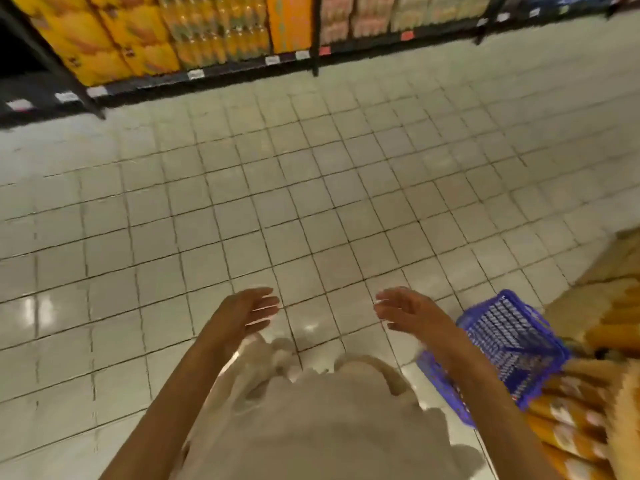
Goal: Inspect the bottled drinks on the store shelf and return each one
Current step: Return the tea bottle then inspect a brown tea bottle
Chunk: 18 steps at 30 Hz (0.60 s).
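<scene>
Orange bottled drinks (pixel 216 27) standing shrink-wrapped in packs on the dark metal store shelf (pixel 207 72) at twelve o'clock, well apart from both hands across the tiled floor (pixel 311 202). Left hand (pixel 247 315) hovering at six o'clock, fingers straight and relaxed, gripping nothing. Right hand (pixel 403 310) floating just beside it toward five o'clock, fingers loosely spread, likewise holding nothing. Palms facing each other over the floor, not touching.

Blue plastic basket (pixel 502 348) sitting on the floor at four o'clock, just behind the right forearm, walls moulded in an open lattice; contents impossible to make out through the blur. Yellow cardboard cartons (pixel 100 39) stacking up at eleven o'clock beside the bottles. Paler pinkish packs (pixel 367 15) lining the same shelf at one o'clock. White and red price tags (pixel 195 74) dotting the shelf edge. More orange bottles (pixel 568 420) lying blurred at the lower right, just beside the basket.

Glossy square tiles, pale grey with dark grout, catching ceiling glare at eight o'clock. Beige cloth garment (pixel 311 427) filling the bottom edge, soft and rumpled.
</scene>
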Each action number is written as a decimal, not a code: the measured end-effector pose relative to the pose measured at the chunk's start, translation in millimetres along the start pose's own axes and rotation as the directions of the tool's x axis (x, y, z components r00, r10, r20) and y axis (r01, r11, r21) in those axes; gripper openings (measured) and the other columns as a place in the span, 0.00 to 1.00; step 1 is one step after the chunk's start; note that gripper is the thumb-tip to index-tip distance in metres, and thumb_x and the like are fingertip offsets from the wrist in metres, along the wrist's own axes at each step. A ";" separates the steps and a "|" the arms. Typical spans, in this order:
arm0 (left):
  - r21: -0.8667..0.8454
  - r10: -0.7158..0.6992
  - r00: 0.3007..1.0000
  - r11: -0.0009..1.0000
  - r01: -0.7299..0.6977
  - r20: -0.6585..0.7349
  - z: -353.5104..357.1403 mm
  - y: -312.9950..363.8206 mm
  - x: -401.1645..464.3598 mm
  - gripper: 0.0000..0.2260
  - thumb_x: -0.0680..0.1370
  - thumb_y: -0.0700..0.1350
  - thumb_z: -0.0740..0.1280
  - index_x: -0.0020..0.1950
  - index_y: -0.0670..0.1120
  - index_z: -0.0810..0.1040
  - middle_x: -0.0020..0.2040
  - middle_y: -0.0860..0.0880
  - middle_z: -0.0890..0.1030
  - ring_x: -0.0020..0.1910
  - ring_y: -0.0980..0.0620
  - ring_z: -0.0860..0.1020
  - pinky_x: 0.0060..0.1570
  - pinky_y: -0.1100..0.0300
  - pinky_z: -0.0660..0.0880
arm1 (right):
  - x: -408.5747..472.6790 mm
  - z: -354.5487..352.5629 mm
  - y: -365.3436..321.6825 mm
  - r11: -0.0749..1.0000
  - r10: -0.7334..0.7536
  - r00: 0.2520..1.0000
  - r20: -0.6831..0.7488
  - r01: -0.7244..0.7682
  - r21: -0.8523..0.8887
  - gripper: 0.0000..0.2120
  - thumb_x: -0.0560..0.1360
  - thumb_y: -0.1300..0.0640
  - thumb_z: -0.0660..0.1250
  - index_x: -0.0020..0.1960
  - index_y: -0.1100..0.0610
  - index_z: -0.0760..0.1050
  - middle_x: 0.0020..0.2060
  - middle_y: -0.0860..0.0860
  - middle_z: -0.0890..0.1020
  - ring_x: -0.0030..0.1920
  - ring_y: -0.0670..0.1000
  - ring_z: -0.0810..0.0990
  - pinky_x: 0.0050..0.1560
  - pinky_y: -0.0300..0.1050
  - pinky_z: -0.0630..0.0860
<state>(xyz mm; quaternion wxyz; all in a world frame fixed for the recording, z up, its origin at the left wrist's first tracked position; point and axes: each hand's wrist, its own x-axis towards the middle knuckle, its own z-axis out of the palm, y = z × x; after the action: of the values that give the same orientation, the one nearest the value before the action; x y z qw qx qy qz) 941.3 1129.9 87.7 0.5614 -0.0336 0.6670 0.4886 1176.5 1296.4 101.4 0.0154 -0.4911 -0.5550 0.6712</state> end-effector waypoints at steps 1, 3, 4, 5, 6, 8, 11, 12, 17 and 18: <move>-0.060 0.028 0.998 0.998 -0.031 -0.062 -36.5 4.5 -3.9 0.11 0.82 0.41 0.56 0.58 0.41 0.77 0.53 0.43 0.81 0.50 0.48 0.80 0.53 0.55 0.74 | 20.5 32.2 -21.7 1.000 -0.020 0.999 0.039 0.021 -0.014 0.07 0.75 0.61 0.69 0.51 0.52 0.79 0.48 0.51 0.84 0.50 0.50 0.82 0.48 0.41 0.77; -0.160 0.055 0.983 0.983 -0.084 -0.177 -105.7 15.3 -13.8 0.11 0.81 0.41 0.56 0.55 0.42 0.78 0.51 0.44 0.81 0.50 0.48 0.80 0.53 0.55 0.74 | 54.2 95.8 -58.8 0.999 -0.046 0.994 0.102 0.045 0.008 0.07 0.78 0.61 0.64 0.52 0.56 0.80 0.44 0.51 0.85 0.49 0.52 0.83 0.49 0.43 0.78; -0.204 0.059 0.970 0.973 -0.109 -0.235 -139.9 20.0 -21.4 0.11 0.81 0.41 0.57 0.54 0.43 0.78 0.50 0.44 0.82 0.50 0.48 0.80 0.52 0.55 0.75 | 65.8 128.8 -75.2 0.999 -0.046 0.989 0.141 0.043 0.026 0.09 0.79 0.61 0.61 0.52 0.58 0.80 0.44 0.52 0.85 0.48 0.53 0.83 0.50 0.44 0.78; -0.251 0.069 0.954 0.957 -0.146 -0.291 -171.9 25.6 -28.8 0.10 0.81 0.41 0.57 0.53 0.43 0.78 0.49 0.45 0.82 0.50 0.48 0.80 0.52 0.55 0.75 | 75.7 160.8 -91.2 0.998 -0.054 0.982 0.180 0.049 0.031 0.09 0.80 0.61 0.61 0.52 0.58 0.80 0.44 0.53 0.85 0.49 0.54 0.84 0.52 0.46 0.78; -0.297 0.079 0.935 0.936 -0.189 -0.346 -202.9 31.3 -34.9 0.10 0.81 0.42 0.58 0.54 0.43 0.78 0.49 0.45 0.82 0.50 0.48 0.80 0.51 0.55 0.75 | 85.0 192.5 -106.3 0.998 -0.059 0.975 0.214 0.057 0.014 0.08 0.79 0.60 0.62 0.53 0.58 0.80 0.46 0.54 0.85 0.50 0.54 0.84 0.53 0.47 0.78; -0.369 0.079 0.893 0.891 -0.263 -0.444 -257.4 40.5 -39.3 0.11 0.81 0.42 0.57 0.56 0.43 0.78 0.50 0.45 0.82 0.51 0.49 0.80 0.50 0.56 0.75 | 103.3 249.8 -133.2 0.998 -0.056 0.959 0.279 0.064 -0.019 0.07 0.78 0.61 0.64 0.53 0.60 0.79 0.47 0.56 0.84 0.50 0.55 0.83 0.54 0.48 0.78; -0.439 0.058 0.857 0.840 -0.319 -0.512 -323.0 58.8 -30.4 0.11 0.81 0.42 0.57 0.56 0.42 0.77 0.51 0.45 0.81 0.52 0.48 0.80 0.52 0.55 0.74 | 134.5 324.9 -171.7 0.996 -0.026 0.942 0.334 0.052 -0.069 0.07 0.78 0.64 0.62 0.51 0.62 0.79 0.46 0.59 0.83 0.48 0.56 0.83 0.49 0.45 0.79; -0.463 0.045 0.855 0.825 -0.323 -0.516 -342.4 67.2 -22.8 0.11 0.81 0.42 0.58 0.56 0.42 0.77 0.50 0.45 0.81 0.51 0.48 0.80 0.53 0.54 0.74 | 145.5 347.8 -184.7 0.994 -0.014 0.938 0.345 0.050 -0.094 0.08 0.78 0.65 0.61 0.51 0.63 0.79 0.45 0.59 0.83 0.46 0.55 0.83 0.47 0.44 0.79; -0.537 0.021 0.876 0.783 -0.315 -0.482 -435.2 134.9 36.8 0.09 0.80 0.41 0.60 0.53 0.42 0.78 0.49 0.45 0.81 0.49 0.49 0.80 0.54 0.55 0.74 | 221.4 457.6 -251.8 0.971 -0.022 0.925 0.379 0.111 -0.213 0.08 0.79 0.66 0.60 0.51 0.64 0.77 0.47 0.61 0.82 0.49 0.58 0.81 0.54 0.50 0.76; -0.541 0.030 0.879 0.778 -0.319 -0.476 -456.5 152.2 49.7 0.09 0.80 0.41 0.60 0.53 0.42 0.79 0.49 0.45 0.81 0.49 0.49 0.80 0.55 0.54 0.74 | 240.8 483.5 -268.0 0.961 -0.030 0.923 0.385 0.132 -0.243 0.08 0.79 0.65 0.60 0.52 0.64 0.78 0.47 0.61 0.82 0.49 0.58 0.81 0.54 0.49 0.77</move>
<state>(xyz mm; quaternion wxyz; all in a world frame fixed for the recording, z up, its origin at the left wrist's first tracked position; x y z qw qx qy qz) 505.8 919.4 93.1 0.3052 -0.2571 0.5851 0.7060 584.3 1182.5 102.8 -0.1293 -0.3270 -0.6521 0.6717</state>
